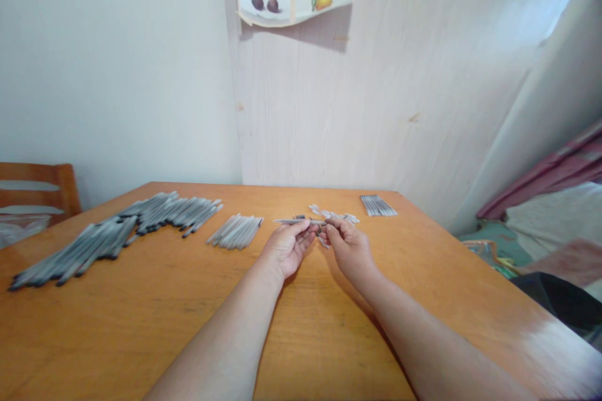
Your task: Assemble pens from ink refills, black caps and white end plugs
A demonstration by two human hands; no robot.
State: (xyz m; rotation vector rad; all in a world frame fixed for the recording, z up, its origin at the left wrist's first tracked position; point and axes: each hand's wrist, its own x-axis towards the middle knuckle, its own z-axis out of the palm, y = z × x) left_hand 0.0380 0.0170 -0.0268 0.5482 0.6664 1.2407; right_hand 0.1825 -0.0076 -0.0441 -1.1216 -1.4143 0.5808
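Observation:
Over the middle of the table, my left hand [290, 247] pinches a slim pale pen [288, 221] that lies nearly level, one end pointing left. My right hand [348, 242] has its thumb and fingers closed at the pen's right end; whether a small part is between them is hidden. Behind and below my hands lie small clear pieces that look like pen caps [348, 217], with some small dark parts among them. Left of my hands is a bundle of pale pen barrels [235, 232].
Large piles of grey pens with dark ends [75, 250] spread over the left of the wooden table [188, 326]. A neat row of pens [379, 205] lies at the back right. A wooden chair [68, 191] stands left; a black object [559, 301] is beyond the right edge.

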